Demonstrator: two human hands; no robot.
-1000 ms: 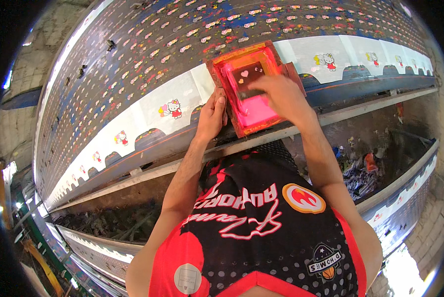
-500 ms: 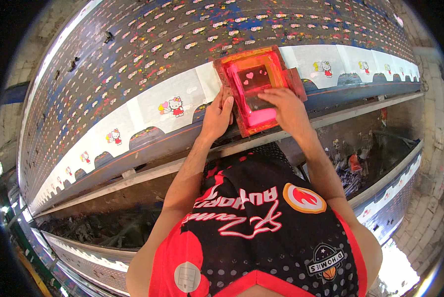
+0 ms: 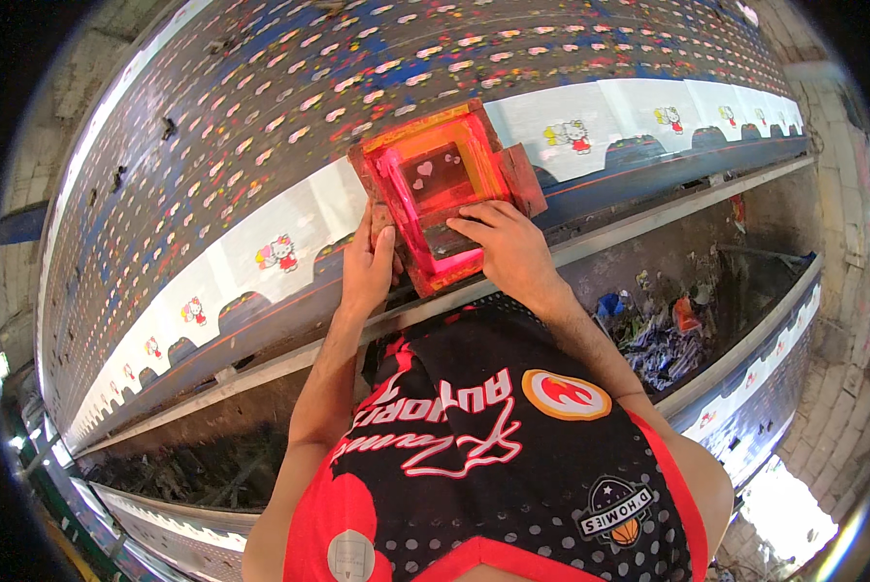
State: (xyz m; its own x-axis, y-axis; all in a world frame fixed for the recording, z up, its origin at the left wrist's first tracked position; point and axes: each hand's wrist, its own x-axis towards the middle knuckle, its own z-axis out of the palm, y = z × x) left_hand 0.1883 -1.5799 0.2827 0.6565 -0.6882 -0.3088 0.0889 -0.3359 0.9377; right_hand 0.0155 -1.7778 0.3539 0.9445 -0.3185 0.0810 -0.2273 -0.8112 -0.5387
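A screen-printing frame point(image 3: 423, 126), red and orange with ink, lies on a strip of white pieces point(image 3: 323, 209) along the table edge. Small heart shapes show in its mesh point(image 3: 440, 167). My left hand point(image 3: 369, 270) is closed on the frame's near left side, thumb up. Inside the frame, the fingers of my right hand point(image 3: 514, 247) press on a reddish squeegee point(image 3: 433, 210) lying across the mesh. Bright pink ink point(image 3: 457, 261) sits at the near end. Much of the squeegee's right end is under my fingers.
Printed cartoon cats point(image 3: 279, 254) repeat on the white pieces to both sides. The long dark table point(image 3: 289, 107) is spotted with rows of ink marks. A ledge point(image 3: 639, 225) runs along its near side, with a trough of rags and scraps point(image 3: 673, 339) below.
The whole view has shifted, so frame and strip appear farther left. Within the frame, the squeegee and my right hand have come toward me, and less pink ink shows at the near end.
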